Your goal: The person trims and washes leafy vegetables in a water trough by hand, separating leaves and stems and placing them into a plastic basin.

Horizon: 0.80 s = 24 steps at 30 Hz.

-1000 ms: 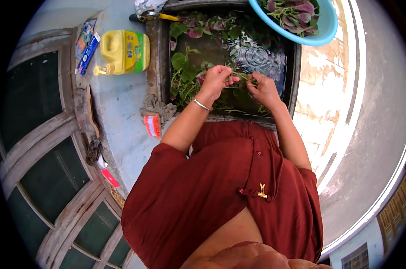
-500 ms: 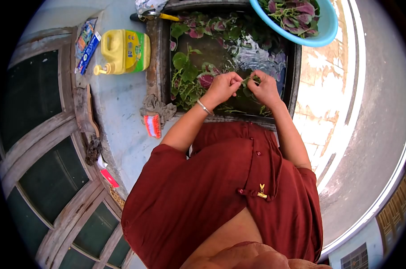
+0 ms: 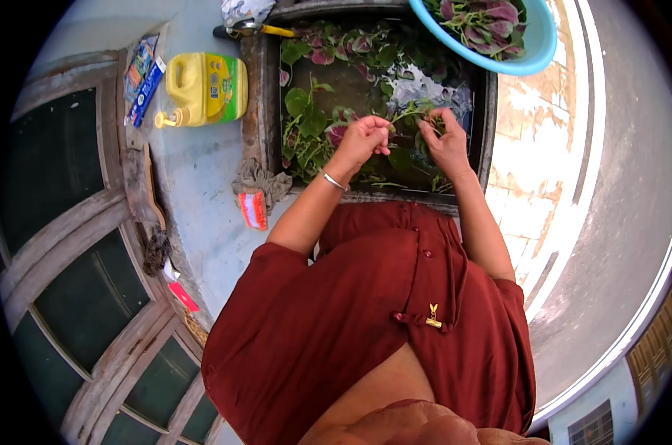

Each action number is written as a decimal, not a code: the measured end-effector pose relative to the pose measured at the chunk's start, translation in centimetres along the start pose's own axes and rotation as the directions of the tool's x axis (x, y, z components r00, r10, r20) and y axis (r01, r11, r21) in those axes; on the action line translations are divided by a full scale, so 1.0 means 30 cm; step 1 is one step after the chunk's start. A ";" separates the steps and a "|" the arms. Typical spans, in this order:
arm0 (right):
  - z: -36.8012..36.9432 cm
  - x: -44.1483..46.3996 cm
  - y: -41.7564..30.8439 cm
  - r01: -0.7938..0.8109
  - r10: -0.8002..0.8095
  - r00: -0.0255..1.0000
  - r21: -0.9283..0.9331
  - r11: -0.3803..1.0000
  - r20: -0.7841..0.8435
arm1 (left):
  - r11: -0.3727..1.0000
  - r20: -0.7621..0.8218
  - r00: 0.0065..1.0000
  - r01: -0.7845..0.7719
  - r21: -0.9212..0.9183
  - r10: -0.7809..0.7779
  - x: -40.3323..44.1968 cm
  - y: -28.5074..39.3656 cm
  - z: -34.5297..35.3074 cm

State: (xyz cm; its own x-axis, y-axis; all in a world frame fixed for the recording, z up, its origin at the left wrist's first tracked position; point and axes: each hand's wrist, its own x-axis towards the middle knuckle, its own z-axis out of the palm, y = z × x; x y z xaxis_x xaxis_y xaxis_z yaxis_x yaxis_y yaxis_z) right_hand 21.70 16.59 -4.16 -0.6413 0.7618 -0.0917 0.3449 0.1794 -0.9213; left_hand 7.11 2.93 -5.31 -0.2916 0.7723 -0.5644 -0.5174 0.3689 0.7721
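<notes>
Over a dark basin of water I hold a sprig of leafy greens between both hands. My left hand, with a silver bracelet at the wrist, pinches one end of its stem. The other end is gripped by my right hand, thumb and fingers closed round it. Green and purple amaranth leaves float along the left side and back of the water. Past the far right corner, a light blue bowl holds more purple-green leaves.
To the left stands a yellow pump jug, near a blue box. A grey rag and an orange-and-white brush lie by the basin's near left corner. A yellow-handled tool rests across the far left corner.
My hands have moved slightly apart, and more of the sprig shows between them. My right hand has shifted a little to the right and its fingers have opened somewhat.
</notes>
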 end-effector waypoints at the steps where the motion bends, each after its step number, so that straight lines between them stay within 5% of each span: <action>1: 0.013 0.006 0.002 0.165 -0.169 0.985 -0.084 0.983 -0.045 | 1.000 0.002 1.000 0.000 0.002 0.000 -0.002 -0.001 0.004; 2: 0.022 0.012 0.010 0.319 -0.336 0.939 -0.174 0.932 -0.076 | 1.000 0.009 1.000 -0.009 0.004 0.009 -0.003 -0.001 0.008; 7: 0.043 0.004 0.014 0.298 -0.321 0.947 -0.321 0.899 -0.020 | 0.999 0.056 0.998 0.003 -0.046 -0.001 -0.012 -0.008 0.027; 18: 0.037 0.024 0.012 0.375 -0.435 0.896 -0.374 0.848 -0.087 | 0.784 0.258 0.960 0.240 -0.573 -0.106 -0.018 -0.028 0.089; 24: 0.026 0.026 0.023 0.388 -0.435 0.900 -0.390 0.835 -0.034 | 0.894 0.172 0.982 0.146 -0.423 -0.079 -0.015 -0.033 0.093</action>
State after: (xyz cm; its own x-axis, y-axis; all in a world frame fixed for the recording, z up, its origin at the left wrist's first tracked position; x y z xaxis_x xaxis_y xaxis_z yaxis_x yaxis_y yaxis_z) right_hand 20.90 16.83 -5.15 -0.7035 0.6289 0.3310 0.3060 0.6884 -0.6576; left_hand 9.99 3.65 -5.01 -0.1070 0.8185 -0.5645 -0.8456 0.2237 0.4847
